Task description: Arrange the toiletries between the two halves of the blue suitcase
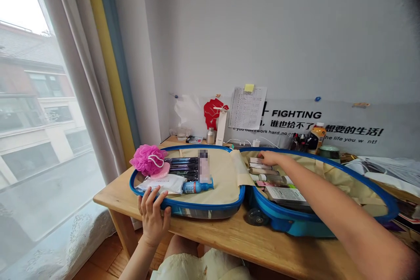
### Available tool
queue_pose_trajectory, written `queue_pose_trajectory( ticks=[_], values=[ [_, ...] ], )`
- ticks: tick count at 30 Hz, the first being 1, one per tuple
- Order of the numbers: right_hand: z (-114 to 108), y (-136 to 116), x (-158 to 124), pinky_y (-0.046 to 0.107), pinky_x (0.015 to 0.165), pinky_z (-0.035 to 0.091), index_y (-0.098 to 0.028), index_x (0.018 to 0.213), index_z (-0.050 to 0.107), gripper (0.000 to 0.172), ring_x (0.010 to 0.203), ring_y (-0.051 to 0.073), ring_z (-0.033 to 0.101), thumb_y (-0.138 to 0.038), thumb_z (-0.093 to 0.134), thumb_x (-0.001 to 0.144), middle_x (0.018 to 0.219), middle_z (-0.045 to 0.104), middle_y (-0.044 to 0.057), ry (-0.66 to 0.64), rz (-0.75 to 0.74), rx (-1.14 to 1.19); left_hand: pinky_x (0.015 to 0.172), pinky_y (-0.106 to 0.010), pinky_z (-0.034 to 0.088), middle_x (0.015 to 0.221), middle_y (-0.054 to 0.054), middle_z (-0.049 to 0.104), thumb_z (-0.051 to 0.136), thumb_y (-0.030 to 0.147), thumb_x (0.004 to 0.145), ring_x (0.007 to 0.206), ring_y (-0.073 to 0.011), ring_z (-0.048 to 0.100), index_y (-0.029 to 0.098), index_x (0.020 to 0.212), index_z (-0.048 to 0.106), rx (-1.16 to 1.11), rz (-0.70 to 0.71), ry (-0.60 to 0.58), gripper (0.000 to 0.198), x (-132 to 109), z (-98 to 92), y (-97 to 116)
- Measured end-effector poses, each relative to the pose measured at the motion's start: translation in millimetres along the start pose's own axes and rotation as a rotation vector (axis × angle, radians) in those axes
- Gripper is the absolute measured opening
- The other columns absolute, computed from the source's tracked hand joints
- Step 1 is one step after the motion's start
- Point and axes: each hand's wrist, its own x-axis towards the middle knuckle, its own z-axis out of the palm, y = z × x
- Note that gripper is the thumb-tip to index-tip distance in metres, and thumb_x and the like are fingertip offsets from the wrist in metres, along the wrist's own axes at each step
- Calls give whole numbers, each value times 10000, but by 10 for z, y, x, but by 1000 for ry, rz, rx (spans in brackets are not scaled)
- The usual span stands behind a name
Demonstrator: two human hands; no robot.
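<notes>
An open blue suitcase with beige lining lies on the wooden table. My left hand rests on the near left rim, fingers spread over the edge beside a white soft packet. In that left half are a pink bath puff, a flat pink item, several dark slim packs and a blue bottle. My right hand reaches into the right half, its bent fingers on a small pale box. Nearby lie a white-capped tube and a flat labelled box.
Behind the suitcase stand a metallic bottle, a white upright stand, and an orange drink bottle. A wheel sticks out at the suitcase's front. Plastic-wrapped clutter fills the right side. A curtained window is on the left.
</notes>
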Motion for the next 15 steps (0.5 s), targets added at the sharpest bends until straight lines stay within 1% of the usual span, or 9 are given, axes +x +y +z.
queue_pose_trajectory(
  ticks=[3,7,10,12,14,15],
  values=[
    [-14,-63,-36,389,879,515,-182,1167,575,339,1016,167,586,-395,541,906,1194,586,79,-75,85,3,1159,-523,137,1288,-126,512,416,264,910,1392,-278,300,214,1252,495,9,-3,-7,354,-8,4,-5],
    [-82,-108,-134,379,874,516,-185,1148,586,322,1007,161,588,-393,541,906,1187,591,76,-103,127,61,1158,-531,139,1262,-123,519,403,295,912,1390,-293,308,226,1255,487,22,-26,-23,360,-29,16,-13],
    [-223,-107,-220,370,853,520,-172,1109,598,311,970,155,597,-400,544,904,1130,612,64,-70,119,147,1158,-532,139,1253,-123,519,398,305,912,1388,-298,312,226,1257,482,25,-37,-21,364,-40,24,-15],
    [-360,-135,-278,364,832,523,-162,1092,600,319,935,149,604,-412,543,903,1084,624,56,-20,96,225,1157,-531,139,1264,-125,516,404,302,908,1388,-298,312,223,1262,479,25,-38,-23,371,-41,24,-16],
    [-505,-237,-333,345,811,519,-156,1125,587,345,897,141,609,-420,514,916,1063,633,57,43,46,316,1157,-526,139,1286,-126,511,415,289,902,1389,-292,309,223,1266,482,19,-30,-24,376,-38,21,-16],
    [-568,-328,-359,325,799,513,-160,1156,577,361,877,134,610,-422,484,927,1062,640,58,69,8,362,1157,-521,137,1297,-125,509,421,281,898,1390,-288,306,223,1266,486,13,-25,-20,378,-35,19,-15]
  ],
)
